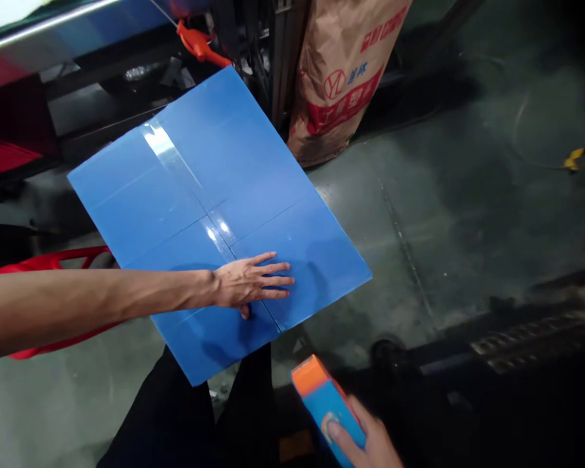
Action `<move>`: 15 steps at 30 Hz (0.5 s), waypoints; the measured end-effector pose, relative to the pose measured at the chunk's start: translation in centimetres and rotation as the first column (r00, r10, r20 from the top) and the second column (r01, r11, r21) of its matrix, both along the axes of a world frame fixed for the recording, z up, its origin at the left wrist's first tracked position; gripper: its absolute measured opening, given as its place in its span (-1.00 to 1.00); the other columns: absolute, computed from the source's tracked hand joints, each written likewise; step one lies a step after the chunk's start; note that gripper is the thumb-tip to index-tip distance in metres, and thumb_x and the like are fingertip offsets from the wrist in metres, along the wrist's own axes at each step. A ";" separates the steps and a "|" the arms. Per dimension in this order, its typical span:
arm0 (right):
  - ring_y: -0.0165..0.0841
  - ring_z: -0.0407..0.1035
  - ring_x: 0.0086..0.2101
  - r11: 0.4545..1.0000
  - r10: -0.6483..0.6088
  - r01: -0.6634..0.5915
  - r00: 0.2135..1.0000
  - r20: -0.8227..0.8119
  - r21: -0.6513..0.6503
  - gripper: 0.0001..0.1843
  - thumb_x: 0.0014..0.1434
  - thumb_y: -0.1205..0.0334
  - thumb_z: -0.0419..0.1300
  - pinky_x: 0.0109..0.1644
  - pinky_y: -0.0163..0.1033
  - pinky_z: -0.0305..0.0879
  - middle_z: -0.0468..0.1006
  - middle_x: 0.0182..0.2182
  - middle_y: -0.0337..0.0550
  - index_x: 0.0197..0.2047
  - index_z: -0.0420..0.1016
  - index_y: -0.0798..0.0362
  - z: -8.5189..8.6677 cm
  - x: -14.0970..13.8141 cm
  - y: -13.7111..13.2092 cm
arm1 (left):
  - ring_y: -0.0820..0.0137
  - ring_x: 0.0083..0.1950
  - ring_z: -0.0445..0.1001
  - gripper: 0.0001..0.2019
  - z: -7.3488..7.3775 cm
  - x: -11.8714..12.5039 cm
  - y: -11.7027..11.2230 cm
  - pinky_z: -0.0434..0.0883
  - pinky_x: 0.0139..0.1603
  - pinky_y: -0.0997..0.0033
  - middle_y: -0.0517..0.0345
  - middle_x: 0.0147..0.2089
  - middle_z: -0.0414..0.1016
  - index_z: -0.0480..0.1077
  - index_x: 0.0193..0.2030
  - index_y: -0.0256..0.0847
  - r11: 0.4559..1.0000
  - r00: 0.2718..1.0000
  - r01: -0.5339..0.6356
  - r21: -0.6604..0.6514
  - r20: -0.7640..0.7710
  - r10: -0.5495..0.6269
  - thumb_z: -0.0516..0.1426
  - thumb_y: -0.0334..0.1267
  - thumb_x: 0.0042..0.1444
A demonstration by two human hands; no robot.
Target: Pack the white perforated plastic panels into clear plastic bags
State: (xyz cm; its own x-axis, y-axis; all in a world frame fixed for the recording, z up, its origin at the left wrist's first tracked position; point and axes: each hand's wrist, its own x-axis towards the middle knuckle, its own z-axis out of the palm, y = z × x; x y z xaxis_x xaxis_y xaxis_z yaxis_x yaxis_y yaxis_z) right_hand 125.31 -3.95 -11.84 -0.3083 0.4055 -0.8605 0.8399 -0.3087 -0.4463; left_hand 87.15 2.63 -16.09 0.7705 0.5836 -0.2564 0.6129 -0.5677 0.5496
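OK so, clock face centred on the blue carton (253,195), which sits left of mid-view. There's plenty crowded round it. A brown paper sack (346,71) with red printing stands just off at 1 o'clock, and an orange handle (197,44) on a thin line hangs by the carton's top corner at 12; can't tell if they touch. Metal-edged bench (53,29) at 10 to 11, red plastic frame (39,263) at 9. The left forearm (112,296) cuts in from there, covering some of that frame and the carton's lower-left side.

Left hand (244,283) is spread palm-down on the carton, gripping nothing. Right hand (370,435), down at 5, is wrapped round a blurry blue-and-orange block (329,406), well clear of the carton. Clear tape (168,149) runs along the seam from the 11 o'clock edge.

Floor (370,214) is smooth grey-green with a dark line (404,247) at 3, a yellow-and-black thing (579,158) beyond it. Dark machinery (492,364) at 4, dark trousers (175,409) at 6.
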 end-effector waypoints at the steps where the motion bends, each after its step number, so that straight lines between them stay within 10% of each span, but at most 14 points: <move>1: -0.16 0.50 -0.34 1.000 0.003 -0.004 0.999 -0.049 -0.024 -0.51 0.02 -0.17 0.13 -0.22 -0.24 0.43 0.62 -0.36 -0.15 -0.06 0.50 -0.08 -0.4 0.0 0.1 | 0.12 0.43 -0.32 -0.07 0.1 -0.1 0.1 -0.49 0.37 0.03 0.11 0.42 -0.12 -0.02 0.35 -0.07 1.000 1.000 0.006 -0.001 -0.001 -0.006 0.32 -0.07 -0.16; 15: -0.26 0.49 -0.42 0.997 -0.068 0.070 0.994 -0.089 0.023 -0.57 0.05 -0.07 0.21 -0.30 -0.30 0.37 0.61 -0.43 -0.29 -0.05 0.48 -0.07 -5.9 1.4 -1.9 | 0.06 0.43 -0.30 -0.18 2.5 2.8 -1.8 -0.39 0.37 -0.11 -0.11 0.42 -0.17 -0.07 0.36 -0.30 0.995 0.997 0.072 0.063 -0.013 -0.071 0.19 -0.08 0.03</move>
